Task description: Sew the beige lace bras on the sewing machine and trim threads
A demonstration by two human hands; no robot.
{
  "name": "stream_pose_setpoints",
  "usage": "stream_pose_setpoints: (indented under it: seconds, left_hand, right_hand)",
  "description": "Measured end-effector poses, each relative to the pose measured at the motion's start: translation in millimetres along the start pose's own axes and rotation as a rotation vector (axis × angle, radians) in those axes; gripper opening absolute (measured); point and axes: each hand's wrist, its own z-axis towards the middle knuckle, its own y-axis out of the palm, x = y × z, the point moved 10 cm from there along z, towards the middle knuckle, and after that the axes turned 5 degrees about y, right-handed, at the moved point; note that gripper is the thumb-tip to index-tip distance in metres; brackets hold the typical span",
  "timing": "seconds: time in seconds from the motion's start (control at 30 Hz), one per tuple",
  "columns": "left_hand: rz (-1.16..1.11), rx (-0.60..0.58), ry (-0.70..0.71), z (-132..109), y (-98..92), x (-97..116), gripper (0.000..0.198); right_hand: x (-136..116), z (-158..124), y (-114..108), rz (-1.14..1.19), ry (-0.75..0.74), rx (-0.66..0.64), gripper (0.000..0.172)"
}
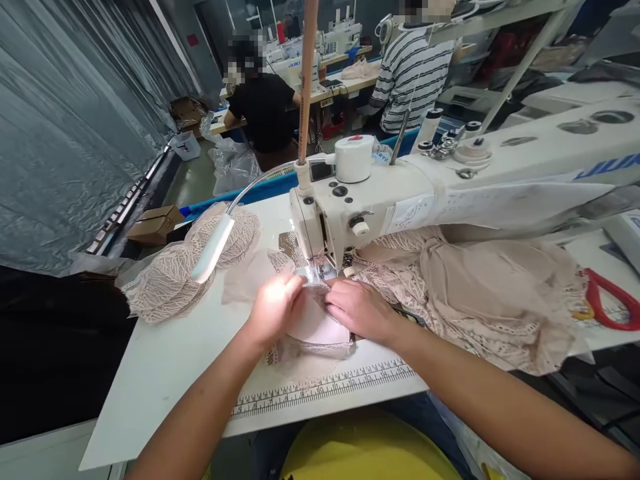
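Note:
Under the needle of a white sewing machine (320,213) lies a pale pink bra cup (317,320) with lace along its edge. My left hand (275,303) pinches the cup's left edge close to the presser foot (314,272). On the other side, my right hand (357,307) is closed on the cup's right edge, its fingers bent over the fabric. Sheer fabric (245,277) spreads out left of my left hand. Beyond my right hand, beige lace garments (465,287) are heaped on the table. The needle tip is hard to make out.
Stacked lace cups (170,280) lie at the left, below a lit lamp (213,248) on a bent neck. Red-handled scissors (610,300) rest at the far right. A printed ruler (325,387) runs along the table's front edge. Two people (265,107) sit at machines farther back.

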Motion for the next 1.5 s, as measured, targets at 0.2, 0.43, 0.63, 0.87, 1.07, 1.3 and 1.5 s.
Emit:
stream_pose_setpoints:
  seconds: [0.2,0.43,0.63,0.87,1.07,1.3,1.5]
  left_hand:
    - [0.043,-0.061,0.293,-3.8,22.3,35.0,0.024]
    - [0.105,-0.077,0.266,-1.9,31.3,20.7,0.036]
    - [0.137,-0.115,0.291,3.0,34.4,17.5,0.044]
    - [0.127,-0.155,0.338,9.1,34.8,14.7,0.046]
    - [0.123,-0.218,0.366,11.7,38.9,8.1,0.051]
    - [0.149,-0.206,0.418,12.5,25.8,8.7,0.040]
    - [0.084,-0.103,0.398,4.4,17.1,25.1,0.028]
  right_hand:
    - [5.8,1.3,-0.3,-0.028,0.060,-0.010,0.014]
    - [12.7,5.3,2.7,-0.094,0.132,-0.062,0.024]
    - [14.9,9.0,-0.2,-0.142,0.172,-0.075,0.015]
    - [19.3,10.0,-2.2,-0.137,0.233,-0.056,0.018]
    - [21.9,10.9,1.6,-0.140,0.241,-0.035,0.021]
    - [28.9,6.9,0.3,-0.103,0.229,-0.010,0.026]
    - [22.7,2.3,-4.9,-0.028,0.175,-0.002,0.026]
